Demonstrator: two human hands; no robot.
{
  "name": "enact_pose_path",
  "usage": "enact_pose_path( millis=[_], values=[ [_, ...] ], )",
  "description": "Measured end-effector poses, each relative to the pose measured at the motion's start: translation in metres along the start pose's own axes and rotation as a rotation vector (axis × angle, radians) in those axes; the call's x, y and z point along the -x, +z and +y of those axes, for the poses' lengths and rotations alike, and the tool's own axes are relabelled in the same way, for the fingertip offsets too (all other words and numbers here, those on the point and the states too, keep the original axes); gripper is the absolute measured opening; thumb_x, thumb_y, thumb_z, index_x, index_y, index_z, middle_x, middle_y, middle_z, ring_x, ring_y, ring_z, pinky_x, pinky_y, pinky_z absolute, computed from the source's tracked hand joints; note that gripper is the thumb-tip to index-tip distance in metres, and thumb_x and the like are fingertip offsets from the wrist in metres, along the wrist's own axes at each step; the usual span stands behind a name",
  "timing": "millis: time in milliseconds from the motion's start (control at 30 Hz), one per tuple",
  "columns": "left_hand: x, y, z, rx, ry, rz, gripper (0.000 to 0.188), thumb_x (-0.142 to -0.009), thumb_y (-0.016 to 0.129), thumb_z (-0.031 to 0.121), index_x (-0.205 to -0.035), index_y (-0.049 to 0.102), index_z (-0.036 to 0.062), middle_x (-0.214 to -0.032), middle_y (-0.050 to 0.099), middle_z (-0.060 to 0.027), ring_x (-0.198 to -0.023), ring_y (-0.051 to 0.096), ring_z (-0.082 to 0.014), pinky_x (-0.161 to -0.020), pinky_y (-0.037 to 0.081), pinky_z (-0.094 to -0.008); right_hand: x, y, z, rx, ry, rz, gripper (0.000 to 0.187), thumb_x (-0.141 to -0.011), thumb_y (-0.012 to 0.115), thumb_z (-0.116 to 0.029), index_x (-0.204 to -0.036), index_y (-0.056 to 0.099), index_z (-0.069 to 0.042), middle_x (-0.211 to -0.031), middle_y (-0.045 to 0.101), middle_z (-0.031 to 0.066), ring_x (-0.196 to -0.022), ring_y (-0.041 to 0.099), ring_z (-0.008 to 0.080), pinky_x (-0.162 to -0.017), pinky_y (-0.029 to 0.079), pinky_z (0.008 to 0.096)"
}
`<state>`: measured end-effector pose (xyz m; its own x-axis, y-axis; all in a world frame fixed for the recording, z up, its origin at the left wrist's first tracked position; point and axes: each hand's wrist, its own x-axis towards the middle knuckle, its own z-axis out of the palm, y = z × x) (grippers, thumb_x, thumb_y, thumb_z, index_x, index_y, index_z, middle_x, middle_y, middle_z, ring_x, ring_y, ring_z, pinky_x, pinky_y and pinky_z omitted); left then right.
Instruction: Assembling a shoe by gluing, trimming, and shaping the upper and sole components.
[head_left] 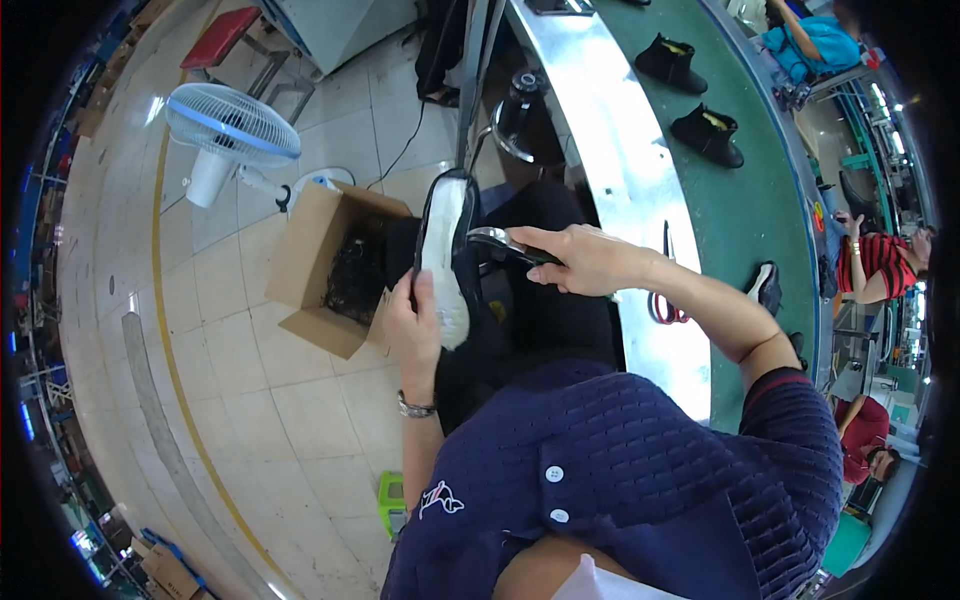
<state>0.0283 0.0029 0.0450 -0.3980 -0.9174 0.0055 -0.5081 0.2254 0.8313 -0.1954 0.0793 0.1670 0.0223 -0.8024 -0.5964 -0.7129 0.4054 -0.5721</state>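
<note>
Over my lap a black shoe upper, with a pale white underside (445, 250) facing up, is held upright lengthwise. My left hand (412, 320) is closed round its near left side, the thumb lying on the white surface. In my right hand (580, 262) is a curved metal-headed hand tool that looks like pincers (490, 237). Its head meets the right edge of the shoe, and my index finger stretches along it. The jaws are partly hidden. Right of my lap, scissors (668, 307) with red handles lie on the metal bench, beneath my right forearm.
The shiny metal bench (620, 150) runs along my right, beside a green conveyor (740, 200) carrying black boots (708, 135). At left stand an open cardboard box (300, 265) with black plastic inside, a white fan (230, 125) and a red stool (222, 38). Several people sit beyond the conveyor.
</note>
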Motion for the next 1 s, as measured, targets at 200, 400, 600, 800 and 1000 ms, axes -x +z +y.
enact_pose_path(
  millis=[200, 400, 600, 800, 1000],
  values=[
    [0.014, 0.003, 0.000, 0.178, -0.045, 0.028, 0.046, -0.101, 0.046, 0.037, -0.088, 0.061, -0.0049, -0.060, 0.048, -0.0161, -0.055, 0.041, -0.0183, -0.053, 0.040, -0.0346, -0.031, 0.006, -0.027, 0.311, -0.254, -0.127, 0.053, -0.088, 0.057, -0.010, -0.138, 0.038, -0.003, -0.077, 0.065, 0.0221, -0.074, 0.067, 0.0365, -0.071, 0.050, 0.0460],
    [0.024, 0.012, -0.006, -0.163, 0.191, 0.047, 0.030, -0.101, 0.046, 0.024, -0.102, 0.063, -0.0009, -0.065, 0.056, -0.0204, -0.058, 0.059, -0.0278, -0.054, 0.043, -0.0376, -0.033, 0.011, -0.052, 0.667, -0.230, -0.164, 0.058, -0.090, 0.056, -0.013, -0.144, 0.033, -0.010, -0.068, 0.065, 0.0160, -0.064, 0.066, 0.0325, -0.064, 0.053, 0.0415],
    [0.016, 0.010, 0.001, 0.440, -0.175, -0.244, 0.038, -0.101, 0.046, 0.025, -0.134, 0.050, 0.0061, -0.102, 0.066, -0.0163, -0.089, 0.064, -0.0230, -0.073, 0.051, -0.0326, -0.022, 0.024, -0.006, 0.506, -0.334, 0.024, 0.066, -0.084, 0.056, -0.008, -0.145, 0.031, -0.015, -0.071, 0.066, 0.0185, -0.065, 0.068, 0.0328, -0.062, 0.055, 0.0409],
    [-0.023, 0.034, -0.023, 1.493, -0.669, -0.550, 0.061, -0.097, 0.050, 0.044, -0.146, 0.034, 0.0126, -0.136, 0.051, -0.0048, -0.116, 0.054, -0.0171, -0.099, 0.044, -0.0344, -0.017, 0.031, -0.002, 0.444, -0.298, 0.073, 0.067, -0.081, 0.056, -0.004, -0.143, 0.033, -0.016, -0.068, 0.066, 0.0180, -0.065, 0.068, 0.0340, -0.064, 0.055, 0.0436],
    [-0.028, 0.037, -0.010, 1.395, -0.599, -0.552, 0.057, -0.095, 0.057, 0.035, -0.145, 0.035, 0.0173, -0.128, 0.054, -0.0040, -0.108, 0.056, -0.0160, -0.093, 0.047, -0.0330, -0.022, 0.016, -0.005, 0.379, -0.289, -0.035, 0.056, -0.090, 0.056, -0.015, -0.142, 0.036, -0.012, -0.078, 0.067, 0.0189, -0.072, 0.067, 0.0369, -0.068, 0.055, 0.0447]
  ],
)
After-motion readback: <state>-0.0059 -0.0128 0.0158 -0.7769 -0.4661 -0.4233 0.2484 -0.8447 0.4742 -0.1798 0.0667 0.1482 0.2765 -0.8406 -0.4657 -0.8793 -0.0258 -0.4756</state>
